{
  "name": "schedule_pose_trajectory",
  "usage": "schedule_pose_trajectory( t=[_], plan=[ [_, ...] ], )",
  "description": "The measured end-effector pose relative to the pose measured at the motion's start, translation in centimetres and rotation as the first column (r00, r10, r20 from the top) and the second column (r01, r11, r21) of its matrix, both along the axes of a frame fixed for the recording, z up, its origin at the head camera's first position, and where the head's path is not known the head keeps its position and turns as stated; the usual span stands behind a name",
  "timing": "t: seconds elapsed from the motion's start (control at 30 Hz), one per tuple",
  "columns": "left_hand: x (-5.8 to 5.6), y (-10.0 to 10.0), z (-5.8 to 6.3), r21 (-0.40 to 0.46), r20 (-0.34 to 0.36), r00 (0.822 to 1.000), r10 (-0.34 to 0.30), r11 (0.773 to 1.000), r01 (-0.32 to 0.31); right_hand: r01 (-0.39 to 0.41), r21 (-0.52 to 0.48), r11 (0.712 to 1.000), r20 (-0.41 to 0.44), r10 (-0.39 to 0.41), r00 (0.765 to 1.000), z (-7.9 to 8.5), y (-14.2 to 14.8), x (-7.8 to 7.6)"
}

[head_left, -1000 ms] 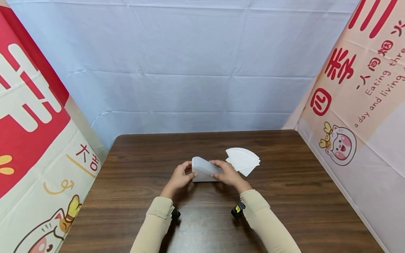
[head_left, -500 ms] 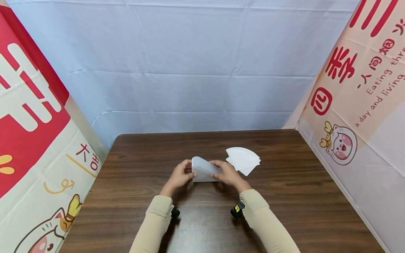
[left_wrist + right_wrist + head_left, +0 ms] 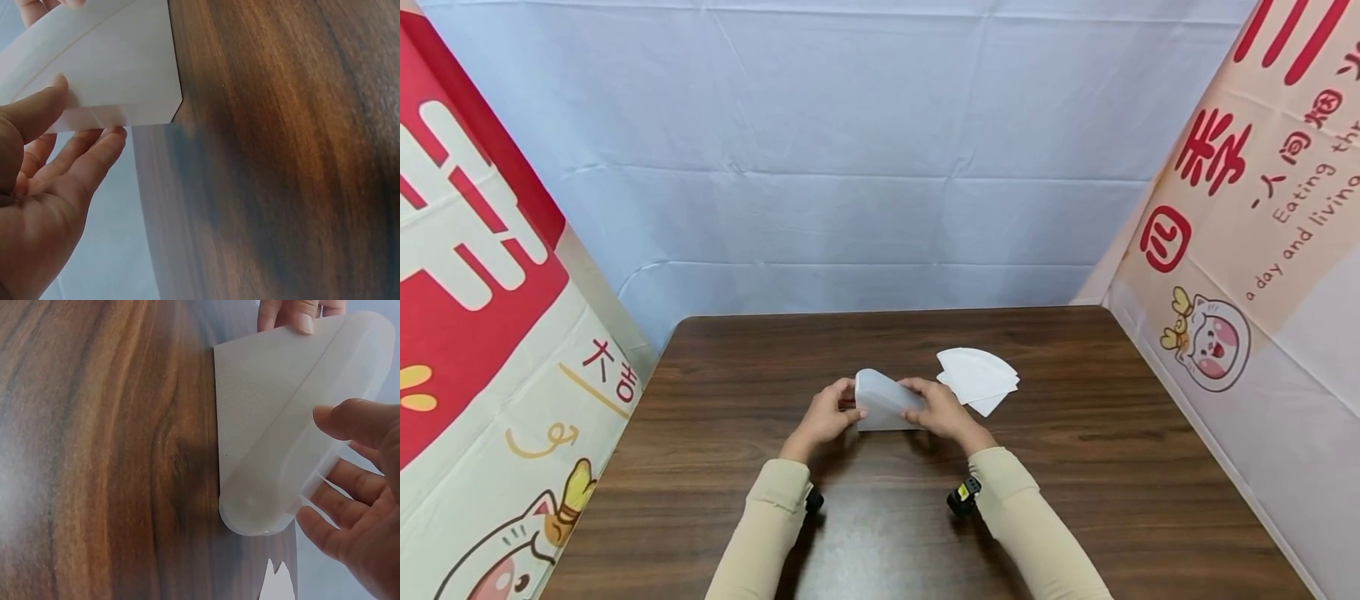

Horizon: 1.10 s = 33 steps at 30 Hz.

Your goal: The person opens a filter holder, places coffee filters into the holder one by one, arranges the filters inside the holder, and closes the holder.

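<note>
A whitish, translucent, fan-shaped coffee filter holder (image 3: 880,402) stands on edge at the middle of the table, its straight lower edge at the tabletop. My left hand (image 3: 825,419) holds its left side, thumb on the near face and fingers at the far side. On the right, my right hand (image 3: 946,412) grips the curved side; in the right wrist view its thumb lies on the broad face of the holder (image 3: 269,437) and the fingers are bent behind. White fan-shaped paper coffee filters (image 3: 976,377) lie fanned flat just beyond my right hand. What is inside the holder is hidden.
The dark wood-grain table (image 3: 737,358) has its back edge against a pale blue cloth (image 3: 850,167). Printed cloths hang on the left (image 3: 467,250) and right (image 3: 1247,275). A small black device (image 3: 964,498) sits at my right wrist.
Both hands keep hold of the coffee filter holder in the same place. The whole view shifts only very slightly; the paper filters stay put.
</note>
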<state>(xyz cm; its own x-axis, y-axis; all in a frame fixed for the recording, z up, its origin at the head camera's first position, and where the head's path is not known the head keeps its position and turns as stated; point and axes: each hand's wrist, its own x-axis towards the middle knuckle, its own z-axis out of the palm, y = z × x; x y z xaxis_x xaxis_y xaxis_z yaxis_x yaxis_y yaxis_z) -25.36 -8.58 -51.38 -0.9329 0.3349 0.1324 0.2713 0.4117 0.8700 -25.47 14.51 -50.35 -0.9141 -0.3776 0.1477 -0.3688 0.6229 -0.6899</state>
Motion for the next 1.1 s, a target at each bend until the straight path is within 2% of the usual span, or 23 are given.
schedule_pose_trajectory(
  t=[0.27, 0.67, 1.1],
  plan=[
    [-0.2, 0.0, 0.0, 0.007, 0.015, 1.000, 0.008, 1.000, -0.008, 0.018, -0.112, 0.993, 0.075, -0.009, 0.997, 0.3, 0.7, 0.1],
    [-0.5, 0.0, -0.2, -0.010, 0.008, 1.000, -0.008, 1.000, 0.008, 0.035, -0.113, 0.993, 0.036, -0.031, 0.999, 0.2, 1.9, 0.2],
    [-0.5, -0.3, -0.5, 0.038, 0.031, 0.999, -0.028, 0.999, 0.027, 0.027, -0.242, 0.970, 0.066, -0.011, 0.998, -0.4, 2.8, 0.0]
  ],
)
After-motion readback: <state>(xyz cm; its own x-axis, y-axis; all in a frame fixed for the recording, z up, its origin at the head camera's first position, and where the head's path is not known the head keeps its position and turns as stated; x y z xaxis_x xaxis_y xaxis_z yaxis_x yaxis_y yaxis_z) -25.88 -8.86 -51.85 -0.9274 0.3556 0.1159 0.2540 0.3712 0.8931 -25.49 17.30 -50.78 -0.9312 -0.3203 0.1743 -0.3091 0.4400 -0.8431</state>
